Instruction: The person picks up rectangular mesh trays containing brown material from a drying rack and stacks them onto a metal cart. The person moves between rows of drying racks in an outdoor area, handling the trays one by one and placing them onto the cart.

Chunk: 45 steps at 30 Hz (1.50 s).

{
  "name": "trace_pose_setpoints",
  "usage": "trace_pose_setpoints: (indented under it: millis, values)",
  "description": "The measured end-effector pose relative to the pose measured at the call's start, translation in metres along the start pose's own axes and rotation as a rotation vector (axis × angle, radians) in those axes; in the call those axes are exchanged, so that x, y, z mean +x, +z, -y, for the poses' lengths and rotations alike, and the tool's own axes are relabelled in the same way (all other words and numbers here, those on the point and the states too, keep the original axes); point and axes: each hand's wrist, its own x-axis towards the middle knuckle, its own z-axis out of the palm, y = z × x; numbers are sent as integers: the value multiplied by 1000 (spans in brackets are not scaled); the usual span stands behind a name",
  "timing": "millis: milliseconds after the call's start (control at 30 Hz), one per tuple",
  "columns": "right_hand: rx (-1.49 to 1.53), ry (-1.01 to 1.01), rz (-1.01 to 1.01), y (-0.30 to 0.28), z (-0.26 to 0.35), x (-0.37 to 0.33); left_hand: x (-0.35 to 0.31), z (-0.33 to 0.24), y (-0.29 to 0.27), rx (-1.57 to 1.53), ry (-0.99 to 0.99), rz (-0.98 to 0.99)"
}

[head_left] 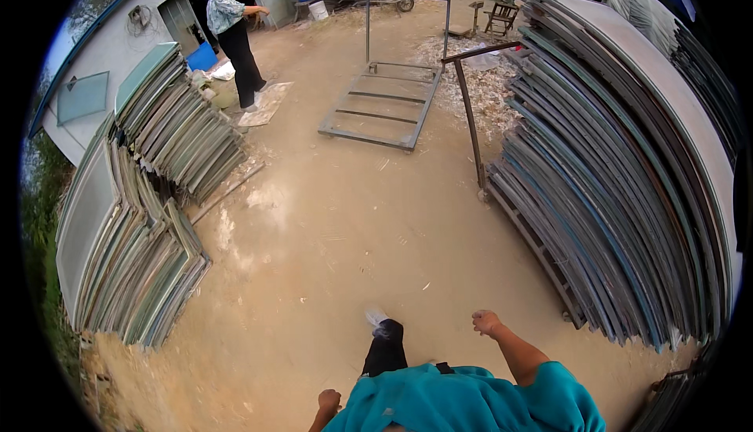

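Panels stacked on both sides of a dirt yard

Panels lean in a tall stack [627, 181] on our right and in lower piles [149, 212] on our left. A flat metal cart [384, 110] lies ahead; another person [234, 40] stands by the building. Our right hand [486, 322] hangs empty nearest the tall stack, fingers curled together. Our left hand [329, 401] is loosely fisted, touching nothing.

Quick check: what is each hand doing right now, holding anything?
Left hand: closed in a loose fist, holding nothing visible.
Right hand: fingers curled shut, empty, swinging free above the dirt ground.
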Motion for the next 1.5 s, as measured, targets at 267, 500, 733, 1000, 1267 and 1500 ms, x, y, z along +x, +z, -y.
trace_pose_setpoints:
  millis: [267,500,733,1000,1267,1500]
  values:
    - [-785,54,240,-7,42,93,121,116,-139,-149,-122,-5]
    - [-381,182,159,-6,288,141,244,168,-349,-1786,-535,-191]
    - [-487,52,255,-2,376,338,358,273,-433,-1666,-589,-361]
    - [-908,-135,304,-41,653,525,384,371,-517,-1780,-779,-254]
    - [-421,-462,-74,-38,943,616,522,477,-589,-1858,-1071,-91]
    - [-1227,-397,403,-19,975,715,669,647,-723,-1905,-949,-204]
